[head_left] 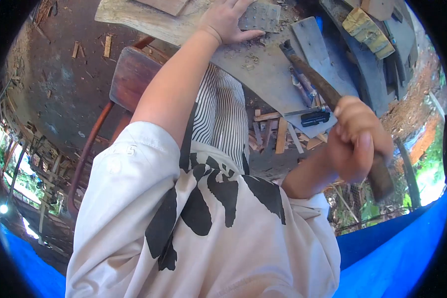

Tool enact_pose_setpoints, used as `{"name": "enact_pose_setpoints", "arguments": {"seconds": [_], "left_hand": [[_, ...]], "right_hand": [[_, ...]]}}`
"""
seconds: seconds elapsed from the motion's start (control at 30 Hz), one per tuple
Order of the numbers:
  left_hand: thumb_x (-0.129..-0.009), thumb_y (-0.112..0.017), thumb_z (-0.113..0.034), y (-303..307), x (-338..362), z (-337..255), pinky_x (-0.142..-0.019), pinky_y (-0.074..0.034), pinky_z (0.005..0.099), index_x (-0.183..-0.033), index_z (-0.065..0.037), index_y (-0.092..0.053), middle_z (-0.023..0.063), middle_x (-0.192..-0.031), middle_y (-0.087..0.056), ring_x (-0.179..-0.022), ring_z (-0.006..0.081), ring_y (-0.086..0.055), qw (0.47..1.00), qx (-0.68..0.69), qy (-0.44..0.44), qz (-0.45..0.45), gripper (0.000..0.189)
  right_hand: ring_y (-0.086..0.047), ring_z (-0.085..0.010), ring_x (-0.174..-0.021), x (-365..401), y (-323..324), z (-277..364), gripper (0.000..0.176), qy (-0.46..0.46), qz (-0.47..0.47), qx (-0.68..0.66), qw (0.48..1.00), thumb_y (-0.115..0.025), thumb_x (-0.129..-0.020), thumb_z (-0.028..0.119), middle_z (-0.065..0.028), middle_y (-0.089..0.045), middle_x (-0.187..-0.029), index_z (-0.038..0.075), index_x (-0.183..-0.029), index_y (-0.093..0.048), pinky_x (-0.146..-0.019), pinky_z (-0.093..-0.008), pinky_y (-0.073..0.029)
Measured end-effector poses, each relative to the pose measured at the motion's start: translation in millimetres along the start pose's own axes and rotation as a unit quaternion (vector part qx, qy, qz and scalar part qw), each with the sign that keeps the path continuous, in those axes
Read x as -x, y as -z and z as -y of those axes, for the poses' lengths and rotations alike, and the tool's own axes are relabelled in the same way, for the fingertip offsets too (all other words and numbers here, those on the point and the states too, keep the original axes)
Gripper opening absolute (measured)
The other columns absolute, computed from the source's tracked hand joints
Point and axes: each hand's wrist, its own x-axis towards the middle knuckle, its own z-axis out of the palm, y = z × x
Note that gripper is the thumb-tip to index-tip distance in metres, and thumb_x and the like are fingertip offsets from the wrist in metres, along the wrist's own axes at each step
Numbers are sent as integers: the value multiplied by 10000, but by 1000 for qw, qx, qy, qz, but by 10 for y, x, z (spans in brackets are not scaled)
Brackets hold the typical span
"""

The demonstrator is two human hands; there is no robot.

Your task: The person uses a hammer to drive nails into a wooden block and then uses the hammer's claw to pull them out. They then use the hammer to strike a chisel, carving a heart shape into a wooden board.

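My left hand [227, 21] lies on the worktable [243, 62] with its thumb stretched out to the right; the fingertips run off the top of the view. Beside it is a grey, flat piece with rows of small dots [261, 18], close to the fingers. My right hand [360, 139] is wrapped round the wooden handle of a hammer [315, 77], raised at the right. The hammer slants up and left, its small dark head over the table, and the butt of the handle sticks out below my fist.
A grey board [310, 39], tube-like tools [303, 87] and a black object [315, 118] lie on the table. A yellowish wood block [367, 32] sits on planks at upper right. A chair [134, 77] stands left, and wood offcuts [281, 135] litter the floor.
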Motion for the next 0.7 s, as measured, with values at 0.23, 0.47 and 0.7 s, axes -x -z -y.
{"name": "enact_pose_setpoints", "arguments": {"seconds": [0.23, 0.47, 0.7], "left_hand": [[-662, -775, -471, 33, -19, -22, -990, -399, 458, -1246, -7, -463, 207, -1195, -517, -1144, 391, -485, 999, 5, -12, -31, 809], [-670, -764, -480, 58, -24, -45, -1010, -387, 456, -1243, -6, -471, 195, -1205, -518, -1155, 385, -483, 1000, 4, 1, -14, 799], [-730, -721, -385, 96, -59, -69, -945, -420, 453, -1180, -35, -520, 198, -1096, -579, -1070, 356, -549, 997, 5, -16, -70, 604]], "right_hand": [[-427, -177, -493, -48, -81, -217, 91, -17, -18, -53, 998, -475, -817, -5, -103, -464, -551, 4, -739, -428, -525, -384, -433], [-417, -137, -472, -201, -384, -178, 128, -57, -100, 37, 993, -460, -875, -17, -64, -466, -556, 22, -757, -431, -519, -333, -434], [-426, -159, -490, -377, -102, 242, 182, -28, -3, -28, 999, -391, -897, 93, -54, -437, -553, 55, -722, -419, -542, -379, -417]]}}
